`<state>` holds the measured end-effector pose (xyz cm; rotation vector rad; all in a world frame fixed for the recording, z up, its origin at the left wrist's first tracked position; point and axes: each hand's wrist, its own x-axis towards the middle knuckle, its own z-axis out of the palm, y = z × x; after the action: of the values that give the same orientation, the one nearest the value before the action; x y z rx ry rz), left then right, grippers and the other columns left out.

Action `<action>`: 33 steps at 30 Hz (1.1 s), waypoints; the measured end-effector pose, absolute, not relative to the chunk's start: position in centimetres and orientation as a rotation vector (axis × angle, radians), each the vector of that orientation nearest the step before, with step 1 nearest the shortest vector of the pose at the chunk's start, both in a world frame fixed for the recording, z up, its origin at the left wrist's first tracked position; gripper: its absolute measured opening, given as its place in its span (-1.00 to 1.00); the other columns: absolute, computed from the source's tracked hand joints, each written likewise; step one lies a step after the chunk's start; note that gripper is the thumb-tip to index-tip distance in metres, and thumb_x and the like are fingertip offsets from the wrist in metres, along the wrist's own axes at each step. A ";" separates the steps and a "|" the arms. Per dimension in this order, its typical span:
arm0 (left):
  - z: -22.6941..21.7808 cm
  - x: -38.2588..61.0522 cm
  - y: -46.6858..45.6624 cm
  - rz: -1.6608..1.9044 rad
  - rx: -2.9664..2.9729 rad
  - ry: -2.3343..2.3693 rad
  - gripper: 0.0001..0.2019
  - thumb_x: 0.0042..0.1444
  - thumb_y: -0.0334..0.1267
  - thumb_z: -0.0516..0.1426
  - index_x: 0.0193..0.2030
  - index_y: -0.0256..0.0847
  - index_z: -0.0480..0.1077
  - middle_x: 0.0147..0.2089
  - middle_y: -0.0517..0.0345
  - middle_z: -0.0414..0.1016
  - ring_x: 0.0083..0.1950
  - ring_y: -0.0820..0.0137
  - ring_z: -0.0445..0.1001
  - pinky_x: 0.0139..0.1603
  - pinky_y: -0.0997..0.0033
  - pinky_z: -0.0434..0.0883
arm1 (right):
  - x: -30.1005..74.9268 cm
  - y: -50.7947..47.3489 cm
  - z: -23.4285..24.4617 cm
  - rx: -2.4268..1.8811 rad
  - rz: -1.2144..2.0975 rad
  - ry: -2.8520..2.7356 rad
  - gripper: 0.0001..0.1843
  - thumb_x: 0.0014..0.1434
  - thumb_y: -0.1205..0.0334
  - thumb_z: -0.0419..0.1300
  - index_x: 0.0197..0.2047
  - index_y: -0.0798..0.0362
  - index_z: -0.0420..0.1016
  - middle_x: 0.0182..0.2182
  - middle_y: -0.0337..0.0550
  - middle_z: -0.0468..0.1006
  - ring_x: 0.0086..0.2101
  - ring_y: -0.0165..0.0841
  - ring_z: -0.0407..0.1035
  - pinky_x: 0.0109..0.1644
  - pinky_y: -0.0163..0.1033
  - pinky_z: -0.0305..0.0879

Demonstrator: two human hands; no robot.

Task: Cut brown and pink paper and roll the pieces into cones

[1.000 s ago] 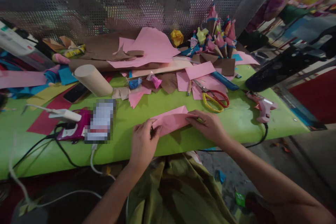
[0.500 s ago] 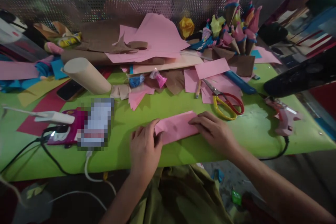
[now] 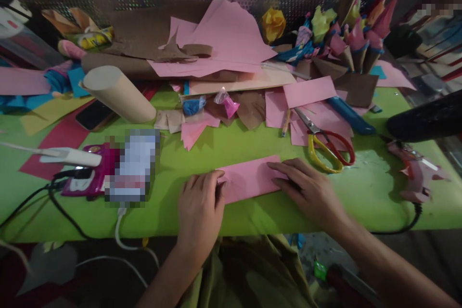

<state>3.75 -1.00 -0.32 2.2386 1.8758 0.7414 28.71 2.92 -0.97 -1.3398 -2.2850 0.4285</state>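
A folded pink paper strip (image 3: 249,179) lies flat on the green table (image 3: 224,154) near its front edge. My left hand (image 3: 200,207) rests palm down with fingers stretched out, its fingertips pressing the strip's left end. My right hand (image 3: 310,190) lies flat over the strip's right end, fingers extended and spread, pressing it down.
Red and yellow scissors (image 3: 327,147) and a pencil (image 3: 286,122) lie beyond my right hand. A pink glue gun (image 3: 417,171) sits at the right. A cardboard tube (image 3: 117,94), a phone (image 3: 94,114), a pink device with cables (image 3: 86,178) and piles of pink paper (image 3: 227,41) fill the back.
The raised flap of the pink paper has been pressed down flat. Both hands now lie flatter on the strip. The view has tilted down and shifted slightly.
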 end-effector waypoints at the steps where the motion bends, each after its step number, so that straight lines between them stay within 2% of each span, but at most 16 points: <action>1: -0.3 3.7 -1.0 0.744 2.240 1.875 -0.86 0.26 -0.40 0.14 -0.07 -0.14 0.39 -0.22 0.09 0.63 -0.23 0.24 0.52 -0.25 0.27 0.38 | 28.7 2.9 -1.0 -1.345 0.434 -2.287 -0.70 0.41 0.15 0.08 0.10 -0.05 0.54 -0.16 -0.04 0.58 -0.19 -0.26 0.55 -0.15 -0.19 0.54; 12: -0.5 3.9 -1.1 0.799 2.257 1.880 -0.84 0.22 -0.45 0.20 -0.09 -0.18 0.39 -0.23 0.13 0.62 -0.24 0.27 0.48 -0.24 0.27 0.37 | 28.6 2.9 -1.0 -1.348 0.371 -2.308 -0.71 0.42 0.16 0.07 0.10 -0.06 0.52 -0.19 -0.06 0.55 -0.21 -0.27 0.54 -0.17 -0.21 0.52; 20: -0.6 3.9 -1.4 0.770 2.235 1.910 -0.92 0.26 -0.39 0.16 -0.15 -0.16 0.44 -0.29 0.11 0.59 -0.25 0.26 0.47 -0.26 0.27 0.35 | 28.6 2.8 -1.1 -1.357 0.372 -2.325 -0.70 0.42 0.16 0.07 0.13 -0.07 0.51 -0.19 -0.06 0.54 -0.21 -0.26 0.54 -0.18 -0.20 0.52; 33: -0.3 3.6 -1.8 0.763 2.290 1.851 -0.85 0.29 -0.24 0.17 -0.05 -0.21 0.45 -0.28 0.05 0.55 -0.23 0.22 0.43 -0.26 0.25 0.35 | 28.5 2.8 -1.1 -1.344 0.352 -2.323 -0.70 0.42 0.19 0.07 0.12 -0.05 0.52 -0.20 -0.05 0.53 -0.21 -0.26 0.53 -0.17 -0.20 0.53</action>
<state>3.63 -1.78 -0.31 2.2900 1.8514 0.7629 28.46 2.77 -1.08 -1.3435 -2.3232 0.3523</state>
